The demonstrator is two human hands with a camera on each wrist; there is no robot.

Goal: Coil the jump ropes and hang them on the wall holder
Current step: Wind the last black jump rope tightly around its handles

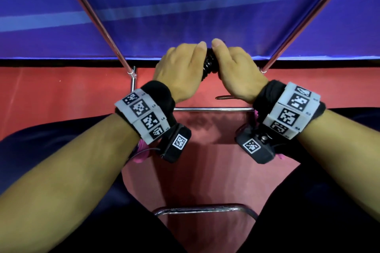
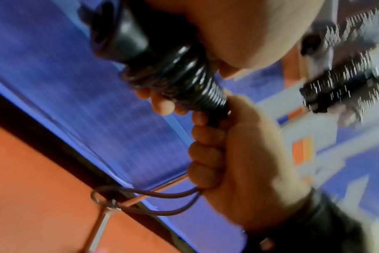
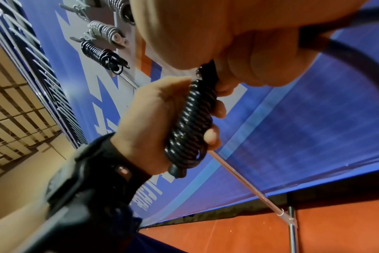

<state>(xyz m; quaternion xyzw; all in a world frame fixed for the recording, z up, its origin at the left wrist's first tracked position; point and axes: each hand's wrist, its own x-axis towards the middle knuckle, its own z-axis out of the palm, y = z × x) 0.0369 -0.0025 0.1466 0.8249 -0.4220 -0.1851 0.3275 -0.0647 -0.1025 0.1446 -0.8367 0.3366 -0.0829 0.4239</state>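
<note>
**Two hands (image 1: 181, 68) (image 1: 238, 70) clamped on one jump rope (image 1: 209, 63) before the blue banner (image 1: 205, 16)**

Both forearms reached forward side by side. Each wrist wore a black band with grey marker tiles (image 1: 144, 115), on the wearer's side of the banner. A chrome crossbar (image 1: 213, 109) ran level between the two wrists, also short of the banner's lower edge.

Past the bands, the hands met knuckles up in front of that lower edge, thumb tips almost touching over the black bundle.

The right wrist view showed the left hand (image 3: 154, 123) closed in a fist round the tightly wound coil (image 3: 188, 123). Its fingertips (image 3: 212, 135) wrapped over the turns, and a handle end stuck out below the palm.

The left wrist view showed the right hand (image 2: 238, 154) likewise fisted. Its fingers (image 2: 206, 154) were stacked and curled round the rope's other end, beside the last windings (image 2: 184, 82). A loose loop (image 2: 162, 196) of cord hung out from under the little finger.

The rope was thus held in the air between the two fists, close before the banner and clear of the red floor (image 1: 61, 92).

Higher on the banner, on a pale panel, the wall holder (image 3: 77, 39) carried hung coils, one black (image 3: 99, 53) and grey ones (image 3: 104, 31) above it, each on its own hook.
</note>
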